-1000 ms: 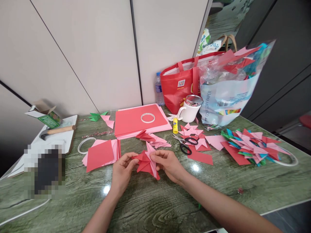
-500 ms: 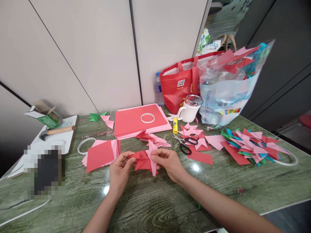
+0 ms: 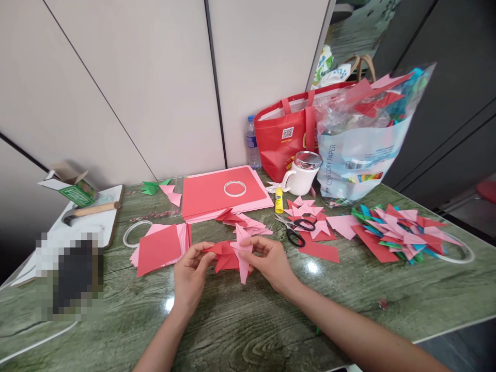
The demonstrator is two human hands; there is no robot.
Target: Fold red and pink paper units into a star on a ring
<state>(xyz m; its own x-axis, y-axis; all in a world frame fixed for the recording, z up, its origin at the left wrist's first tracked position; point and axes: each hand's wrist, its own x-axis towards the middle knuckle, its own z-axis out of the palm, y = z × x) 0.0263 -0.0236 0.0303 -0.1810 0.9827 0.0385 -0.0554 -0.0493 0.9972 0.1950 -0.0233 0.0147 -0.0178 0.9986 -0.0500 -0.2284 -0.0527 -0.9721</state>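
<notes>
Between thumb and fingers, my left hand point(image 3: 194, 268) pinches a red folded paper piece point(image 3: 225, 254). My right hand point(image 3: 269, 258) is closed on a pink folded paper star point(image 3: 243, 250), whose points stick up and down. The pink star overlaps the right side of the red piece; whether the two are joined I cannot tell. Just behind my hands lie pink and red folded pieces point(image 3: 250, 225). To the right of my right hand, black-handled scissors point(image 3: 296, 232) rest partly on red paper. Left of my left hand is a stack of red and pink paper squares point(image 3: 158, 248).
Large red and pink sheets point(image 3: 209, 188) carry a tape roll point(image 3: 234, 188). Farther right stand a yellow glue stick point(image 3: 279, 200), a white mug point(image 3: 302, 175), a red bag point(image 3: 282, 139) and a plastic bag of paper point(image 3: 349, 160). Folded stars point(image 3: 406, 232) are heaped at right; a hammer-like tool point(image 3: 93, 209) lies left.
The pink star has shifted slightly left and down against the red piece and turned a little. Both hands keep their hold in nearly the same place.
</notes>
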